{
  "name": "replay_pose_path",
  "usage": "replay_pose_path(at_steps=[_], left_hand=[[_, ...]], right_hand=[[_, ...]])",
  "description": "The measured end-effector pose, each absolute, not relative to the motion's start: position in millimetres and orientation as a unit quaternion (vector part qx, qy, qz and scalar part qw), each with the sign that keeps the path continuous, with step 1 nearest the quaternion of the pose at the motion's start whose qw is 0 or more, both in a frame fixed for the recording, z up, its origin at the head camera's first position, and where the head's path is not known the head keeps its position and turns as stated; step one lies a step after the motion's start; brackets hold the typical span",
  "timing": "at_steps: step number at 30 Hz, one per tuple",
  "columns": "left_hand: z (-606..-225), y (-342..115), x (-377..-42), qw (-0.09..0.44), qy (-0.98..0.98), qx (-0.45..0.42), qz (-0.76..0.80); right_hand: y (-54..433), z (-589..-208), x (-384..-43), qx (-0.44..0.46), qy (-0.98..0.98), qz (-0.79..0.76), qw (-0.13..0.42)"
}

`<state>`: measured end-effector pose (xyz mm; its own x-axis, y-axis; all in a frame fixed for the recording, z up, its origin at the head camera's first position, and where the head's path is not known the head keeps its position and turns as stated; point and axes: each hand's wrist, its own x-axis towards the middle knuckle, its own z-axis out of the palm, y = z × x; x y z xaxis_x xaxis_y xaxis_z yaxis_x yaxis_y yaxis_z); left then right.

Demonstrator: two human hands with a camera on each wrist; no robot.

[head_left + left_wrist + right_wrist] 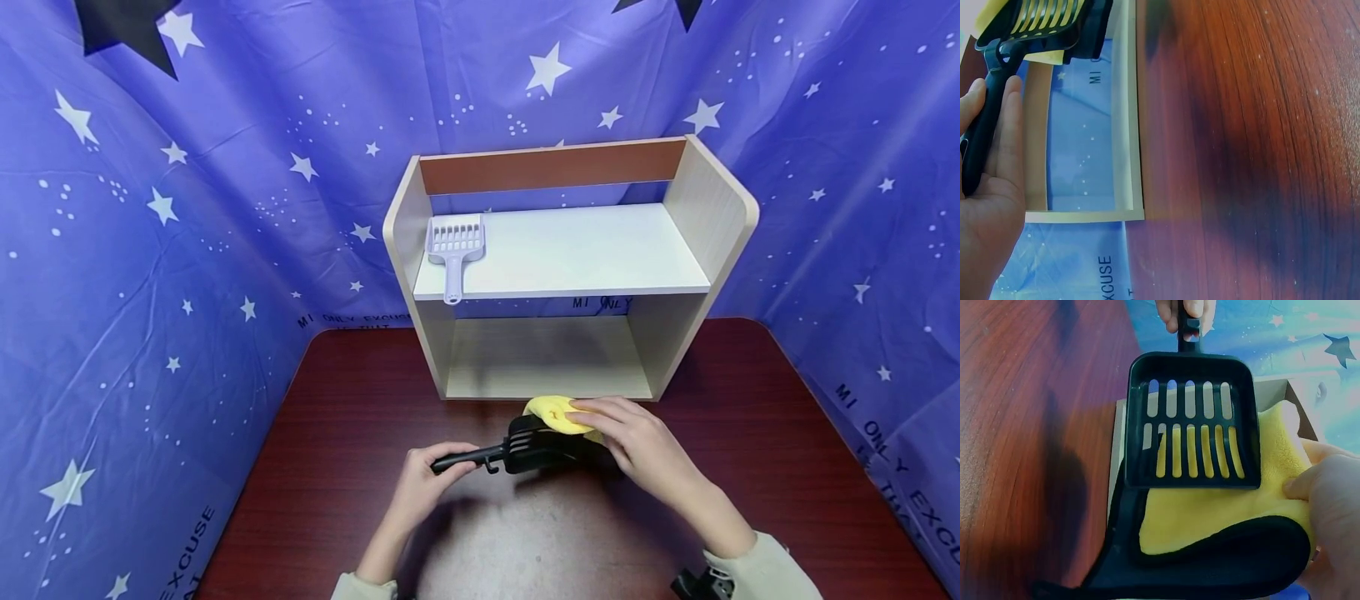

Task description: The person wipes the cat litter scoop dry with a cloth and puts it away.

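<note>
My left hand (422, 482) grips the handle of a black slotted litter scoop (517, 461), held above the table with its head to the right. A yellow cloth (553, 410) is pinched between the fingers and thumb of my right hand (647, 448) and lies against the scoop's head. The right wrist view shows yellow through the scoop's lower slots, so the cloth (1197, 519) is behind them; its border and a folded part look dark. A second litter scoop (454, 242), pale lavender, rests on the upper shelf at the left, its handle over the front edge.
A two-tier wooden shelf unit (562, 292) with a white upper board stands at the back of the dark red table (330, 433), just beyond my hands. Blue star-patterned curtain (225, 167) hangs behind and on both sides.
</note>
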<state>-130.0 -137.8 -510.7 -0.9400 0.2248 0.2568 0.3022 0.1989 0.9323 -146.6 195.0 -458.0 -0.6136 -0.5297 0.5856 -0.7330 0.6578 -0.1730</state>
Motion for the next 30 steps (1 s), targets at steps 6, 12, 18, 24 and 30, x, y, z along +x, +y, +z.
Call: replay_pose_path(at_steps=[6,12,18,24,30], left_hand=[[-509.4,-140.6,-130.6,0.036,-0.772,-0.165,-0.613],[-508.4,-142.8,-131.2,0.037,-0.768,-0.162,-0.618],[-508.2,-145.7,-131.9,0.043,-0.768,-0.157,-0.62],[-507.2,-149.3,-132.7,0.042,-0.759,-0.152,-0.631],[-503.8,-150.4,-135.6,0.023,-0.689,-0.139,-0.711]], right_hand=[[200.5,-462.1,-146.5,0.334,-0.883,0.208,0.257],[204.5,-464.2,-145.0,0.315,-0.886,0.224,0.256],[207.6,-465.8,-143.3,0.306,-0.887,0.232,0.257],[209.4,-468.9,-141.2,0.293,-0.887,0.239,0.265],[211.0,-475.4,-138.8,0.225,-0.905,0.262,0.248]])
